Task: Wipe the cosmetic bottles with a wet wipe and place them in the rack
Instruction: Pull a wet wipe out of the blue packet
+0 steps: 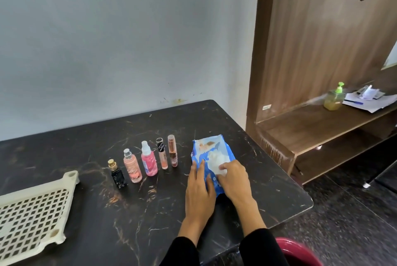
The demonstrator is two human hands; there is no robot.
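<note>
Both my black sleeves [225,250] are reaching over the dark table [90,222]. I am pressing my left hand [200,190], fingers flat and relaxed, on the blue wipe pack [209,149], while my right hand [234,180] is pinching a white wipe [217,161] at its opening. Five bottles [148,160] are standing in a row just left of the pack, and the cream rack [32,212] is lying well apart at far left.

Bare table [150,212] between rack [32,207] and hands, five bottles [148,158] (upright) behind
</note>
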